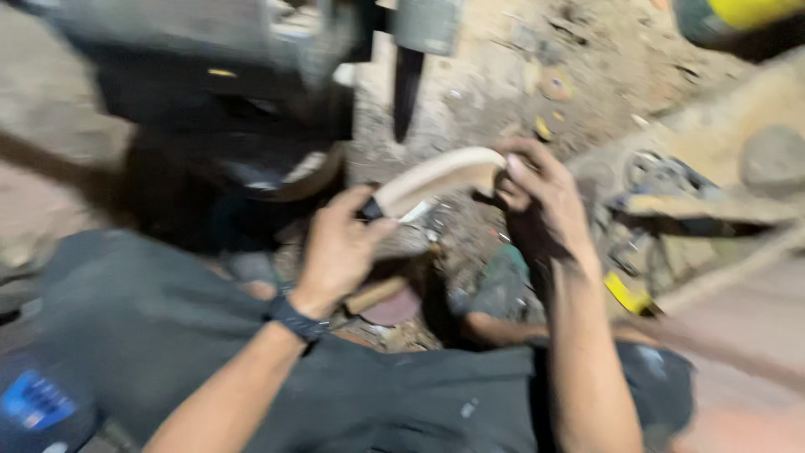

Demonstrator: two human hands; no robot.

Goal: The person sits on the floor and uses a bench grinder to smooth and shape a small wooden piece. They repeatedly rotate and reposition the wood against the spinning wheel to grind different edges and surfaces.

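Together both hands grip a curved pale wooden piece (436, 176) above the dirt floor (537, 75) — left hand (340, 247) closed round its lower end, right hand (541, 189) fingers pinching the upper end.

A rough dirt floor (537, 75), littered with small scraps, is seen beyond the hands; a dark machine (226, 101) (badly blurred) is set up to their upper left, dimly lit
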